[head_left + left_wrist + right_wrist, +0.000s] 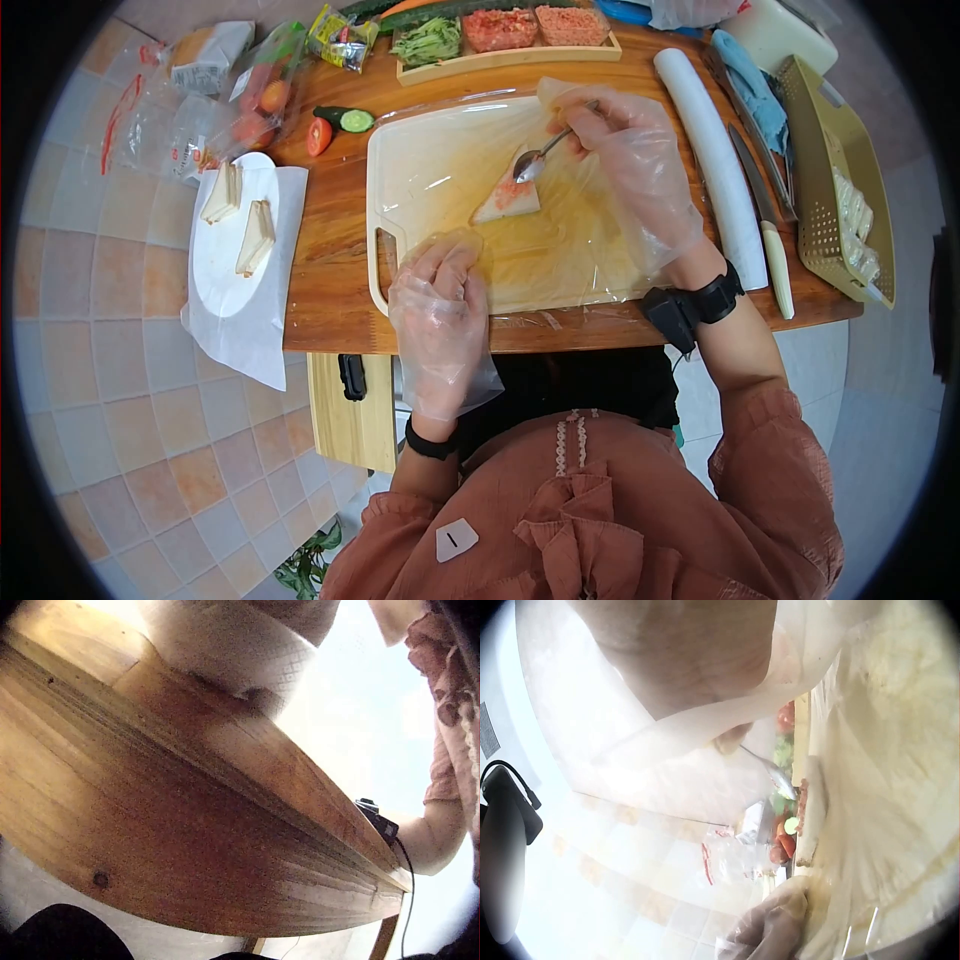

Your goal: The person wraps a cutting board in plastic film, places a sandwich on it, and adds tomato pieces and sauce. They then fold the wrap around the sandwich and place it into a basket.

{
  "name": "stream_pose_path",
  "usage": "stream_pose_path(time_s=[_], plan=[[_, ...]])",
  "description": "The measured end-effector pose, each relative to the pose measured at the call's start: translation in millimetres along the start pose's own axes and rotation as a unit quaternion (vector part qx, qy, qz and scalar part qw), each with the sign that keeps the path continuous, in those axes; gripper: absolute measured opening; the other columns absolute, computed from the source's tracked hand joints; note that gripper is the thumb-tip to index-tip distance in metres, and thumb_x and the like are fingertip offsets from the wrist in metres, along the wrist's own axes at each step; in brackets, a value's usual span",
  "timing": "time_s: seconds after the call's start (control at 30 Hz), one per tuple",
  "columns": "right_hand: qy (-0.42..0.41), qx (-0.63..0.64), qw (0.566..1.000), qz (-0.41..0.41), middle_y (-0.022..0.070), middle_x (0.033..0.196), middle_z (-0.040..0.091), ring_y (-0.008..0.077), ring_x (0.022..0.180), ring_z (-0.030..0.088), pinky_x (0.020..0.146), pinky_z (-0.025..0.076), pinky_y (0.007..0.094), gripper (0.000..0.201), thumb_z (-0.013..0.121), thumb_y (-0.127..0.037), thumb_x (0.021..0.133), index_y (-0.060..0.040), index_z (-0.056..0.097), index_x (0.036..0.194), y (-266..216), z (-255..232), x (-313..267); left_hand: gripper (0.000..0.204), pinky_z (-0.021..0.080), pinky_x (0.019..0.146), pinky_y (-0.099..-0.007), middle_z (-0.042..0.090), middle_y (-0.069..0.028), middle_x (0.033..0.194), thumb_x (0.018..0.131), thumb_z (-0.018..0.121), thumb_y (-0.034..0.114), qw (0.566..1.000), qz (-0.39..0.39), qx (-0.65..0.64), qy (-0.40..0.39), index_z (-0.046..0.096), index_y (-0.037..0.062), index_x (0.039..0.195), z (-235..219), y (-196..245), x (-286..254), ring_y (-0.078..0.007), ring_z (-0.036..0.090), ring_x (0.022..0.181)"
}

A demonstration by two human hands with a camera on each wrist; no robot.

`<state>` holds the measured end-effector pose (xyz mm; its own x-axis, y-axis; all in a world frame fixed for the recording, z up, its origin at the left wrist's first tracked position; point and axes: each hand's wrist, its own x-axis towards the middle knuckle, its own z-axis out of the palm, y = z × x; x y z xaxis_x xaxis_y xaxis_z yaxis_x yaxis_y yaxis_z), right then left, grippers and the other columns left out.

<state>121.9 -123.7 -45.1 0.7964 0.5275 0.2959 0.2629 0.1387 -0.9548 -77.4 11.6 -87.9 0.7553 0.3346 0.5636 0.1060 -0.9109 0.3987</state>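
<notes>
My right hand (635, 150), in a clear plastic glove, pinches the handle of a metal spoon (528, 166). The spoon's bowl is over a white triangle of bread (510, 205) with a pinkish-orange spread on it. In the right wrist view the same spoon (781, 782) is just above the bread's edge (804, 810). The bread lies on a cream cutting board (420, 150) covered with plastic wrap. My gloved left hand (440, 285) rests at the board's near left corner, fingers loosely bent, holding nothing visible. The left wrist view shows mainly the wooden table's edge (187, 780).
Two sandwich triangles (255, 238) stand on a white oval plate (215, 285) at left. Behind the board are cut tomato (319, 137), cucumber (356, 121) and a wooden tray (520, 60) of fillings. A white roll (710, 160), a knife (765, 210) and a basket (815, 190) lie to the right.
</notes>
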Motion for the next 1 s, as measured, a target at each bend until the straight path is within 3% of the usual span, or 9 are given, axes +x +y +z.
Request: stream_pose_path(time_s=[0.77, 0.83, 1.0], plan=[[-0.023, -0.005, 1.0, 0.012, 0.0055, 0.087, 0.074, 0.0085, 0.071, 0.062, 0.068, 0.05, 0.0239, 0.018, 0.064, -0.01, 0.098, 0.0032, 0.073, 0.107, 2.3, 7.0, -2.1, 0.032, 0.051, 0.093, -0.0453, 0.071, -0.0086, 0.114, 0.078, 0.072, -0.003, 1.0, -0.001, -0.001, -0.006, 0.07, 0.0081, 0.108, -1.6, 1.7, 1.9, -0.0331, 0.066, 0.111], [-0.015, 0.003, 1.0, 0.005, 0.0054, 0.087, 0.074, 0.0084, 0.071, 0.062, 0.068, 0.05, 0.0238, 0.018, 0.064, -0.01, 0.098, 0.0032, 0.073, 0.107, 3.0, 6.7, -1.7, 0.019, 0.054, 0.088, -0.0431, 0.072, -0.013, 0.106, 0.081, 0.071, -0.005, 1.0, 0.007, 0.004, 0.009, 0.07, 0.0052, 0.098, -2.8, 5.0, 5.0, -0.034, 0.068, 0.102], [-0.017, -0.006, 1.0, 0.002, 0.005, 0.086, 0.073, 0.008, 0.071, 0.06, 0.067, 0.049, 0.0234, 0.017, 0.063, -0.01, 0.098, 0.003, 0.072, 0.105, -0.7, 2.2, -1.5, 0.025, 0.052, 0.091, -0.044, 0.071, -0.0108, 0.111, 0.08, 0.071, -0.004, 1.0, 0.003, -0.003, 0.004, 0.07, 0.0065, 0.102, -0.4, 0.2, 1.5, -0.0334, 0.067, 0.107]])
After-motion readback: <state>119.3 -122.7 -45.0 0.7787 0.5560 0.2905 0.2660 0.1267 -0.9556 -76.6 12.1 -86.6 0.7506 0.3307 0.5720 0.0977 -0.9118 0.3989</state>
